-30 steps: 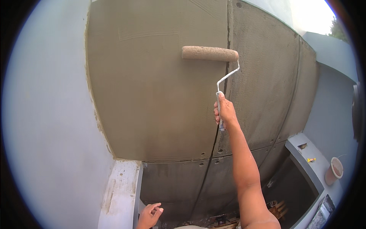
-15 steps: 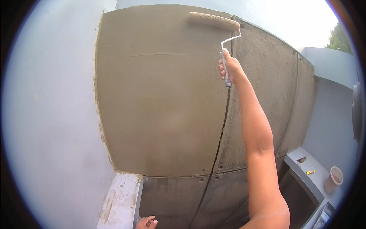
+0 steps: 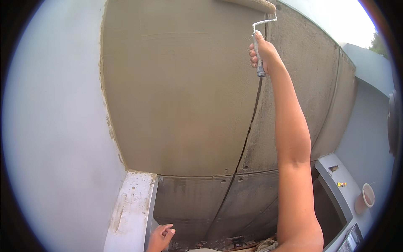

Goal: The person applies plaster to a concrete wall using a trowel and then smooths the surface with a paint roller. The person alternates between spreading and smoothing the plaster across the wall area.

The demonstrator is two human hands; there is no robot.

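**Roller held high against a coated wall**

The right hand (image 3: 263,52) is clenched around the grey handle of a paint roller with a bent wire frame and a tan, fuzzy sleeve (image 3: 261,25), which lies against the very top of the wall, arm stretched full length. The left hand (image 3: 160,237) hangs low, fingers loosely curled and holding nothing, just beside a white, speckled ledge (image 3: 130,210). The broad wall panel (image 3: 180,96) looks smooth and brown-grey; the panel right of the dark seam is rougher. A round, pale bucket (image 3: 364,198) stands on a grey surface, with a small yellow object (image 3: 341,184) near it.
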